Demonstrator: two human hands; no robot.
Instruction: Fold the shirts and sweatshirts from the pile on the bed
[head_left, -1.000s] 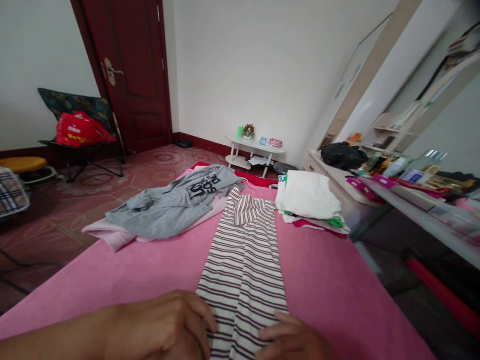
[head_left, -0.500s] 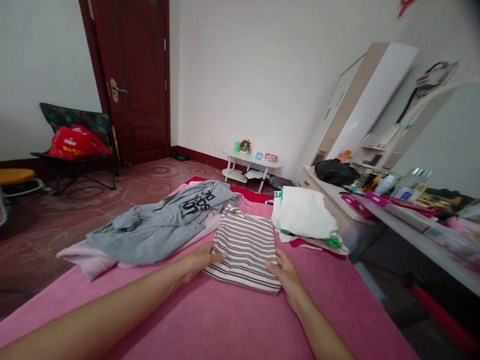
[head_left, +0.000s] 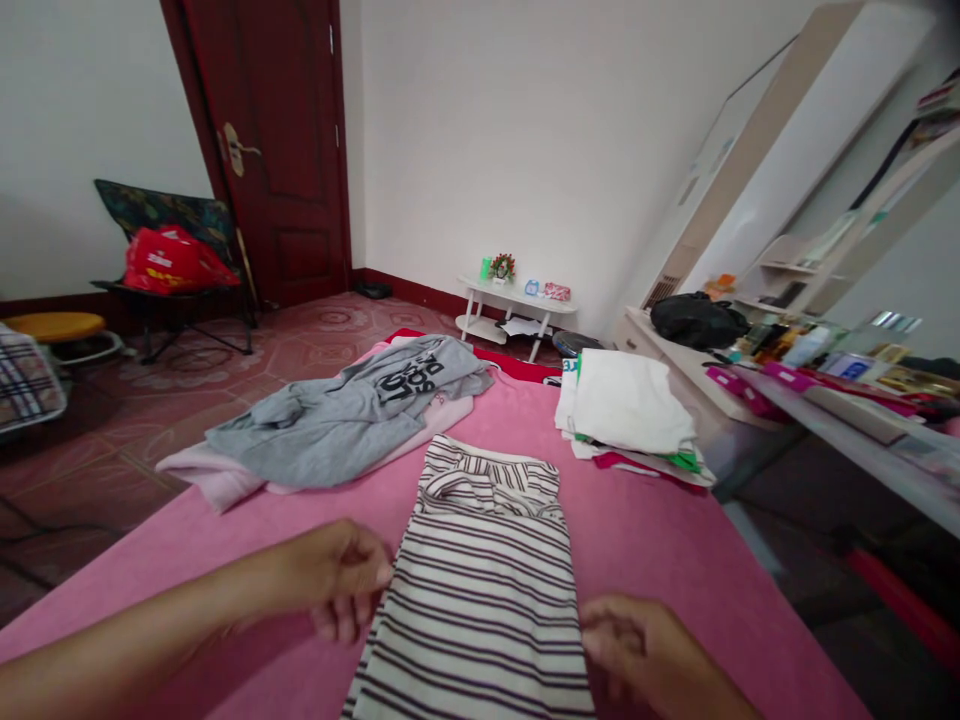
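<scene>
A folded garment with white and dark stripes (head_left: pixel 484 580) lies lengthwise on the pink bed cover (head_left: pixel 645 560), right in front of me. My left hand (head_left: pixel 346 588) is at its left edge with the fingers curled in and touching the cloth. My right hand (head_left: pixel 637 648) is at its right edge near the bottom of the view, fingers curled and slightly blurred, gripping the cloth's side. Both forearms reach in from below.
A grey printed top (head_left: pixel 352 410) lies over a pale pink garment (head_left: pixel 225 480) at the far left of the bed. A stack of folded white and green clothes (head_left: pixel 626 405) sits at the far right. A cluttered shelf (head_left: pixel 825 385) runs along the right, with a dark red door (head_left: pixel 277 150) and a chair (head_left: pixel 172 260) behind.
The striped garment was folded up short with my hands far out at its sides; now it lies nearer to me and my hands have drawn back to its near edges.
</scene>
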